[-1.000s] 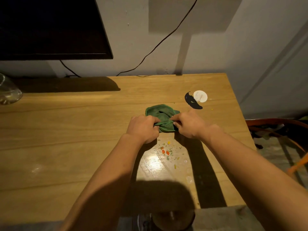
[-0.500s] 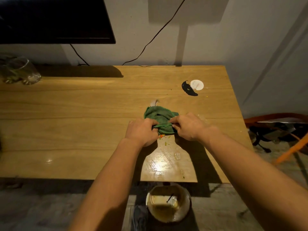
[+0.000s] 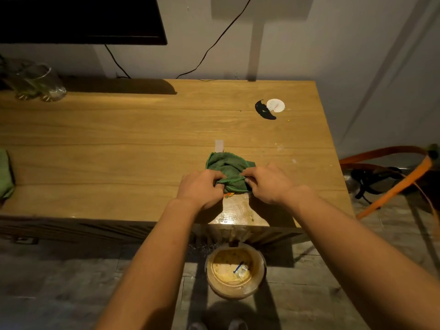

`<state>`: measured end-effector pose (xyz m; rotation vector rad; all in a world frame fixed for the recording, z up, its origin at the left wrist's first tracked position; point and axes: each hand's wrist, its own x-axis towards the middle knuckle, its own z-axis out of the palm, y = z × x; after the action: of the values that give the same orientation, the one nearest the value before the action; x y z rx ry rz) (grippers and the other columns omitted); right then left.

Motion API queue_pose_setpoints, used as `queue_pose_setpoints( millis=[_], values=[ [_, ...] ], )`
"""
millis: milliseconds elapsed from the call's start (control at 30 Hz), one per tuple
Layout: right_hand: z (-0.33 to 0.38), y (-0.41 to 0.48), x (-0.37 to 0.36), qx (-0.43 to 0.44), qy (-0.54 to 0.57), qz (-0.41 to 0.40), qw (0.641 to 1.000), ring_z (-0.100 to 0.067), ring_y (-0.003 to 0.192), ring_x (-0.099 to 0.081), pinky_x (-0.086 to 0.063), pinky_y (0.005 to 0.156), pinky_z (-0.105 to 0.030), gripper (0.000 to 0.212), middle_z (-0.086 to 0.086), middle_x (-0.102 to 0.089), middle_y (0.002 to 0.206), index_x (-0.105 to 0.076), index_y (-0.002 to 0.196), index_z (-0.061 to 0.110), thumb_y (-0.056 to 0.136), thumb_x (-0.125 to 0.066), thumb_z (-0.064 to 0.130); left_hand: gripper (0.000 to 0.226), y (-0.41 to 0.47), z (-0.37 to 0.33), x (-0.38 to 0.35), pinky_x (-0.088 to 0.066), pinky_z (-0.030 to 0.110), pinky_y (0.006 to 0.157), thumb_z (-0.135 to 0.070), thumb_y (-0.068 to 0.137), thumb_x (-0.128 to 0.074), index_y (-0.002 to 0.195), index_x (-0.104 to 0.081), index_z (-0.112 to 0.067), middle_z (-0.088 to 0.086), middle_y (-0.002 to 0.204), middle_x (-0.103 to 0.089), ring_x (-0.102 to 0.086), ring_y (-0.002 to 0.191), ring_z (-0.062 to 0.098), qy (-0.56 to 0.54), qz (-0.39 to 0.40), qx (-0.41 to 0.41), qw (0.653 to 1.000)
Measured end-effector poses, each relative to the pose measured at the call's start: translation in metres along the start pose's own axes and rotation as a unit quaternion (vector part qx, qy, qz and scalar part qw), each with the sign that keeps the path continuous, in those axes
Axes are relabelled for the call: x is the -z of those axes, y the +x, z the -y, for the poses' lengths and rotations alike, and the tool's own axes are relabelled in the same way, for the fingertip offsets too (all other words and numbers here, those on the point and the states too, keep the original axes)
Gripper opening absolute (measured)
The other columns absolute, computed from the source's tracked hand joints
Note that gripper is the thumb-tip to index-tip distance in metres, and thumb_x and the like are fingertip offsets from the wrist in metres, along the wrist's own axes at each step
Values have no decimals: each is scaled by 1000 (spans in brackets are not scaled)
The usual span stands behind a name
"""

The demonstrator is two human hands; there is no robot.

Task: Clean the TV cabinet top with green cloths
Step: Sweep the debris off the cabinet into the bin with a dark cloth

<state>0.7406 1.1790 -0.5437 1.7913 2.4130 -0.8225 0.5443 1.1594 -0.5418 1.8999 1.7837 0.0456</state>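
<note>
Far left of the bunched green cloth [image 3: 228, 167], at the picture's edge: a second green cloth [image 3: 5, 173], folded, lying on the wooden cabinet top [image 3: 119, 144]. Up and left of the bunched cloth, at the back edge against the wall: clear glasses [image 3: 39, 83], in shadow under a dark TV screen [image 3: 78, 17]. Down from the screen, black cables [image 3: 214, 44] running along the wall to the back edge.

Just left of the bunched cloth: left hand [image 3: 201, 188], curled tight, fingers pinching the near hem. Between the two hands: the bunched cloth itself, crumpled, pressed onto the cabinet top close to the front edge. Right under its near hem: small orange and green crumbs [image 3: 228, 195], then a wet, shiny patch [image 3: 235, 208] reaching the front edge. Directly behind the cloth: a pale strip of tape [image 3: 219, 146].

Just right of the cloth: right hand [image 3: 267, 183], also closed, pinching the same hem.

Below the cloth, on the floor before the cabinet: a round bin [image 3: 235, 270] with scraps inside.

Up and right of the cloth: a black smear [image 3: 263, 110] touching a white disc [image 3: 275, 105]. Far right, off the cabinet: orange curved bars [image 3: 390, 186] on the floor.
</note>
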Motion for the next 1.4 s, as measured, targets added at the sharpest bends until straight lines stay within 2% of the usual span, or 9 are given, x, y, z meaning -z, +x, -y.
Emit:
queue_pose_setpoints(
  millis=[133,467,633,733,833,1000,1133,1300,1400],
  values=[
    [6,-22,-11,-14,4,-4,1000,-28,109,-59,-48,98,-40,32,-9,-68,118,-62,129,26,101,-48,24,38,-16,1,-7,-48,40,93,-40,88,-55,126,-60,-41,5,119,-69,-60,108,30,-4,6,-6,1000],
    [18,-77,-40,-44,4,-35,998,-29,111,-60,-46,97,-37,32,-6,-70,120,-62,129,29,98,-51,26,38,-59,10,-25,-50,37,93,-39,86,-55,123,-64,-40,2,118,-71,-61,111,26,-16,19,-52,998],
    [30,-106,-49,-43,9,-34,998,-25,110,-61,-47,97,-37,33,-4,-70,119,-62,129,27,97,-55,24,39,-87,13,-38,-51,40,94,-40,86,-54,124,-63,-38,2,118,-70,-60,112,26,-44,32,-52,997],
    [34,-124,-55,-34,14,-28,999,-23,104,-64,-51,92,-35,33,-3,-71,114,-64,126,27,94,-57,23,41,-109,15,-58,-50,38,94,-40,85,-51,124,-63,-37,2,117,-70,-61,110,27,-19,53,-64,996],
    [35,-140,-77,-36,1,-1,999,-21,97,-67,-55,86,-37,34,0,-73,106,-65,120,30,88,-55,32,44,-132,22,-88,-48,37,94,-36,85,-48,128,-59,-38,-1,117,-70,-59,111,24,-36,58,-55,996],
    [20,-154,-137,-113,40,-24,993,-19,94,-66,-54,82,-34,22,6,-73,99,-63,111,35,93,-52,30,37,-132,31,-118,-49,36,77,-35,85,-47,118,-60,-43,-4,101,-71,-61,98,23,-34,86,-54,994],
    [17,-156,-162,-128,61,-49,989,-15,93,-66,-49,79,-29,21,9,-72,99,-62,111,37,96,-50,31,33,-126,35,-126,-44,35,74,-32,88,-48,115,-64,-41,-3,104,-67,-58,101,21,-21,115,-46,992],
    [19,-150,-142,-104,75,-47,991,-11,94,-65,-54,81,-29,23,11,-71,101,-63,115,36,96,-50,31,34,-119,36,-103,-50,39,83,-32,90,-47,118,-62,-42,-3,108,-67,-56,105,21,-28,134,-65,988],
    [24,-141,-113,-92,72,-29,993,-10,97,-64,-53,83,-29,24,11,-71,104,-64,115,35,96,-48,33,32,-112,28,-73,-55,41,81,-31,90,-49,117,-64,-41,-2,100,-68,-60,95,20,-36,157,-80,984]
  ],
)
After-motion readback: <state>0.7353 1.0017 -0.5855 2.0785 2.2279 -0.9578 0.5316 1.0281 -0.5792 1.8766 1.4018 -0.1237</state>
